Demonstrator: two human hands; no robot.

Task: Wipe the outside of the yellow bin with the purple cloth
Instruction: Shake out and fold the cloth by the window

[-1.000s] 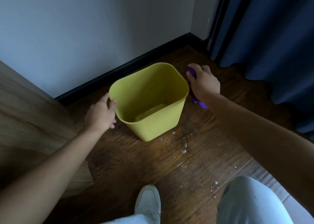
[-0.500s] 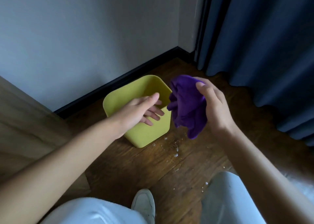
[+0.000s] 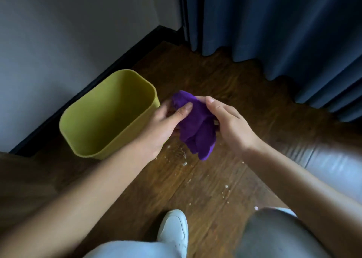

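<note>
Hands [image 3: 195, 120] hold purple cloth [image 3: 197, 128] beside yellow bin [image 3: 101, 120].

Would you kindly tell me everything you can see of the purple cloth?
The purple cloth is a soft, fleecy-looking fabric of deep violet, crumpled and bunched, not spread flat. It hangs in the air above the wooden floor, just right of the yellow bin, its lower folds drooping free. Both hands hold it: the left hand pinches its upper left part with the thumb on top, and the right hand grips its right side.
</note>
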